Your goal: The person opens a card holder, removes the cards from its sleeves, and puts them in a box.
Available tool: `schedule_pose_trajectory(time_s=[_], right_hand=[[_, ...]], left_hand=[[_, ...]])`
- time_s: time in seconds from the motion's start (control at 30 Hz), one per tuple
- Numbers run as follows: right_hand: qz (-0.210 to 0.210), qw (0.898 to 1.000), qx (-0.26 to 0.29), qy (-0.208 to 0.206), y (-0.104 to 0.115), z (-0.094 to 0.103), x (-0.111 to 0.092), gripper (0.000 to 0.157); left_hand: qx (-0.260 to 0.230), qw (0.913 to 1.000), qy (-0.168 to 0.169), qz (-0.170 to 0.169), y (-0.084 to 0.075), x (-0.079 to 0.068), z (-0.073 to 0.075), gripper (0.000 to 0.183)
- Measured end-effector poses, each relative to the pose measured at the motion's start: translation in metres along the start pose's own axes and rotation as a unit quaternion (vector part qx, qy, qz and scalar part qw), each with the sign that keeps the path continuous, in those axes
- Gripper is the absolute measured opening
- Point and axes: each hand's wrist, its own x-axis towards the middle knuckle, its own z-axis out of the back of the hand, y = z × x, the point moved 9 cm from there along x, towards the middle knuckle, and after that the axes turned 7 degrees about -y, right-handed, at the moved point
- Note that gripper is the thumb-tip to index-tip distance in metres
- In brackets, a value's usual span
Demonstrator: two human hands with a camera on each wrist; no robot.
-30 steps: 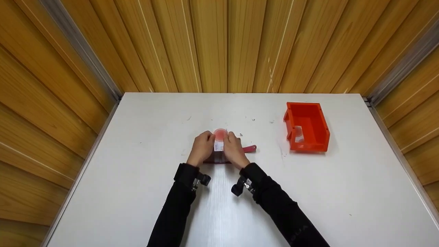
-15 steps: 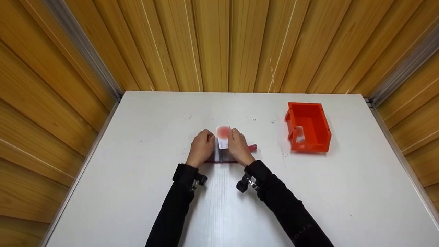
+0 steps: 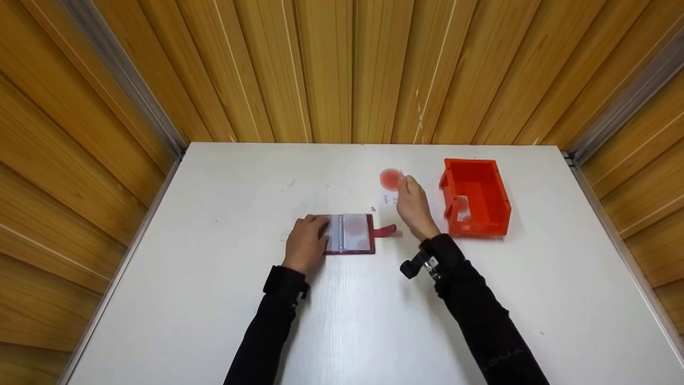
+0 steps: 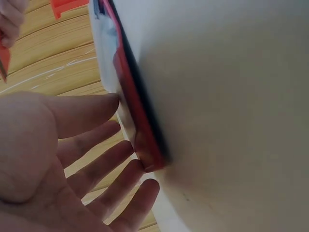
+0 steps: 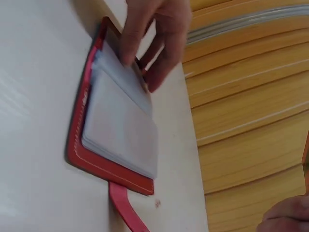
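Fingers of the right hand [image 3: 416, 207] are closed together at the right edge of a card [image 3: 389, 185] with a red disc above a pale, marked lower part; the writing is too small to read. The card stands beyond the holder's strap, to the left of the orange bin, and seems lifted off the tabletop. The left hand [image 3: 306, 241] has its fingers loosely extended and spread, thumb apart from the rest, touching the left end of a red card holder [image 3: 372, 243] without wrapping round it. That holder lies unfolded on the tabletop [image 3: 203, 299] between the two hands, its clear sleeves [image 3: 355, 233] showing on both sides of the central fold and its strap [image 3: 386, 231] pointing right. The card is probably light, thin and a little springy — a gentle pinch at one edge should do, since a hard squeeze might bend or crease it. The sleeves look like slick, limp plastic that could slide or cling, so they would be best taken singly by a corner. The cover looks stiffer yet light enough to skid, and its margin offers the surest hold — flat pressure there should steady it. Farther right sits the orange bin [image 3: 482, 229]; wood-patterned panels [image 3: 331, 69] rise behind the tabletop.
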Motion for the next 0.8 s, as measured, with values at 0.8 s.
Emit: schedule_pose_trajectory(time_s=[0.8], right_hand=[[-0.03,0.979,-0.13,-0.152,-0.073,0.172,0.051,0.05]], left_hand=[[0.034,0.9992,0.009,-0.019,-0.005,-0.001,-0.01,0.026]])
